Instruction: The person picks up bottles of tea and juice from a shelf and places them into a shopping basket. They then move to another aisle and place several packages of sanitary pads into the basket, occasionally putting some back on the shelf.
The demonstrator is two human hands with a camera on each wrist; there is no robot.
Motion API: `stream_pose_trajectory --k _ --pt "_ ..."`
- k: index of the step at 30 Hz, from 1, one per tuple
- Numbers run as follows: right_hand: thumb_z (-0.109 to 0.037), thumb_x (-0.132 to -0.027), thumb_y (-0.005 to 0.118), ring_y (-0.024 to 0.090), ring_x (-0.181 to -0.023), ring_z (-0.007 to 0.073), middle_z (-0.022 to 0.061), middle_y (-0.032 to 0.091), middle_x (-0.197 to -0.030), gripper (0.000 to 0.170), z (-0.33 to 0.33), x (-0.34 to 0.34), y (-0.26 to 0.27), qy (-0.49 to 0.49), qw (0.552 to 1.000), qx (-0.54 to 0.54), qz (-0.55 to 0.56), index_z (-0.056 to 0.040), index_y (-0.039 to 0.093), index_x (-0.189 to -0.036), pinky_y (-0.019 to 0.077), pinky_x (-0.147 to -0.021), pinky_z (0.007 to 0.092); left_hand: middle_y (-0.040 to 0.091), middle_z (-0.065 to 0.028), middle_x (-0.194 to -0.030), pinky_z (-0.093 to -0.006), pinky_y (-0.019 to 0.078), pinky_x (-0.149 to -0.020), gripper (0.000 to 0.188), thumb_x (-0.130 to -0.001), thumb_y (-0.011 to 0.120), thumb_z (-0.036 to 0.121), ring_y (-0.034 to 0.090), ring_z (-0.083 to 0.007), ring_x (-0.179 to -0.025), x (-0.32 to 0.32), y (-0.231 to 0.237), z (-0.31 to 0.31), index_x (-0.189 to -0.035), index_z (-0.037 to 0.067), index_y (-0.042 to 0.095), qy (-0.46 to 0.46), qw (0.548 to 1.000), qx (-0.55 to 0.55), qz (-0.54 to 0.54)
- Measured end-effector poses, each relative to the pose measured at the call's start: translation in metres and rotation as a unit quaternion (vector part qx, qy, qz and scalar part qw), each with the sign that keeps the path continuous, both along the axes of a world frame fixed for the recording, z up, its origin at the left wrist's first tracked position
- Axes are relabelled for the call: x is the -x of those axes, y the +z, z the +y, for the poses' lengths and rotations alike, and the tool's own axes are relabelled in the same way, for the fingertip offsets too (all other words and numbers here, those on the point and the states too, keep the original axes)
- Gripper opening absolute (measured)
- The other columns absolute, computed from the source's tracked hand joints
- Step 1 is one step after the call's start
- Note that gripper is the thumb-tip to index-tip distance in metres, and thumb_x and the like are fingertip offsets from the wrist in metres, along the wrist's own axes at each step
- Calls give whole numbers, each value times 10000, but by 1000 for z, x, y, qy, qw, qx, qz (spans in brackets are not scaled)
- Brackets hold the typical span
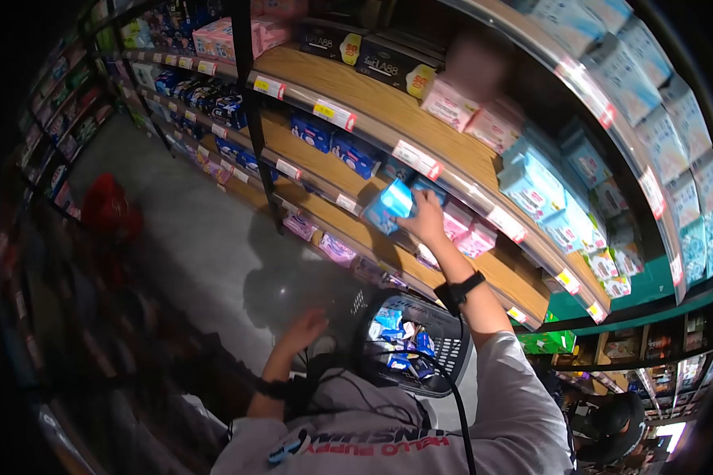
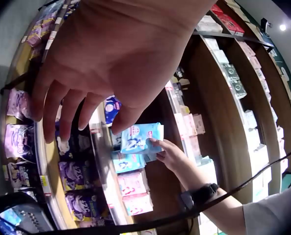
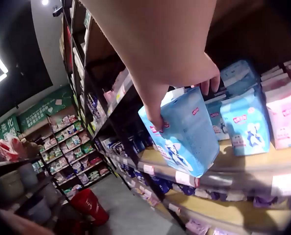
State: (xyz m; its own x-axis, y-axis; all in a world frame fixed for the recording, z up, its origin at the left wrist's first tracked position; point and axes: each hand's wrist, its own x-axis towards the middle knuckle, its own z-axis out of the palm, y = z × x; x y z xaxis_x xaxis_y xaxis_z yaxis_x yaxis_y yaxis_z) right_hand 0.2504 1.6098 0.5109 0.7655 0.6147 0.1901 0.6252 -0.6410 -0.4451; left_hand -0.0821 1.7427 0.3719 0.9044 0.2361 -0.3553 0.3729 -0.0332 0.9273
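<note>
My right hand point(image 1: 426, 218) grips a light-blue pack of sanitary pads point(image 1: 388, 207) by its upper end, thumb on one side and fingers on the other. In the right wrist view the pack point(image 3: 187, 134) hangs tilted in front of the shelf edge. Similar blue packs point(image 3: 246, 125) stand on the shelf just behind it, with pink packs point(image 3: 286, 117) beside them. My left hand point(image 1: 303, 331) hovers over the floor left of the basket; seen from its own wrist, the hand point(image 2: 111, 58) has loosely spread fingers and holds nothing.
A dark shopping basket point(image 1: 450, 348) with several blue and white packs inside stands below my right arm. A black cable point(image 1: 461, 404) crosses in front of my body. Price-tagged shelf edges point(image 1: 467, 198) run along the front. A red bucket point(image 3: 89, 205) stands down the aisle.
</note>
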Motion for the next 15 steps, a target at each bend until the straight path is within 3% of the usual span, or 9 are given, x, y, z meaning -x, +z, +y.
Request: stream_pose_trajectory --k 3,4,5,7,8,9,11,13,15 --pt "-343 -582 741 443 -1110 345 184 467 -1207 701 43 -47 -11 -48 987 129 -87 -71 492 -1178 396 -907 395 585 -96 -1004 -295 445 -780 411 -833 583 251 559 -173 -904 26 -26 13 -1166 35 474 9 998 26 63" --pt "-343 -594 734 415 -1159 335 180 425 -1269 728 49 -71 -43 -64 970 95 -215 -96 458 -1221 374 -940 392 591 -107 -1022 -309 451 -793 412 -829 585 246 567 -189 -930 31 -33 18 -1168 40 475 12 996 35 80" --pt "-313 -691 657 380 -1197 338 176 373 -1325 660 58 -67 -27 -67 966 150 -198 -95 412 -1264 343 -975 381 591 -88 -985 -296 450 -759 392 -833 579 241 564 -173 -882 33 -38 22 -1159 48 481 13 995 29 93" --pt "-247 -764 557 375 -1203 343 164 370 -1331 562 60 -109 -89 -126 955 110 -244 -93 396 -1279 326 -993 381 591 -50 -911 -270 448 -691 351 -841 568 232 557 -141 -785 38 -45 27 -1141 64 493 13 992 17 122" --pt "-210 -793 487 373 -1201 346 150 391 -1319 500 62 -101 -93 -147 934 167 -281 -99 406 -1274 277 -1015 449 599 -65 -920 -286 454 -699 360 -839 566 231 572 -163 -802 39 -46 30 -1147 65 487 5 991 3 133" --pt "-200 -757 536 328 -1236 350 142 360 -1345 563 62 -83 -87 -148 945 181 -230 -106 390 -1293 220 -1012 543 606 -80 -929 -302 459 -708 368 -836 564 231 587 -185 -819 38 -47 33 -1153 65 480 -3 989 -9 145" --pt "-163 -724 569 265 -1274 360 137 318 -1372 606 57 -45 -83 -127 955 115 -244 -107 388 -1299 167 -1007 595 613 -94 -933 -316 466 -714 372 -834 559 231 603 -209 -828 33 -50 37 -1156 66 474 -10 989 -33 146" --pt "-131 -689 589 229 -1292 363 146 291 -1383 623 39 5 -98 -90 965 23 -245 -99 410 -1285 151 -1017 588 612 -93 -926 -312 466 -709 362 -837 553 231 605 -213 -811 24 -58 34 -1149 66 476 -11 991 -52 127" --pt "-152 -685 637 158 -1314 377 190 226 -1406 678 0 53 -144 -25 983 14 -181 -123 377 -1310 104 -1026 580 616 -95 -890 -319 467 -702 336 -842 539 221 606 -219 -790 10 -72 27 -1130 55 488 -11 984 -62 169"
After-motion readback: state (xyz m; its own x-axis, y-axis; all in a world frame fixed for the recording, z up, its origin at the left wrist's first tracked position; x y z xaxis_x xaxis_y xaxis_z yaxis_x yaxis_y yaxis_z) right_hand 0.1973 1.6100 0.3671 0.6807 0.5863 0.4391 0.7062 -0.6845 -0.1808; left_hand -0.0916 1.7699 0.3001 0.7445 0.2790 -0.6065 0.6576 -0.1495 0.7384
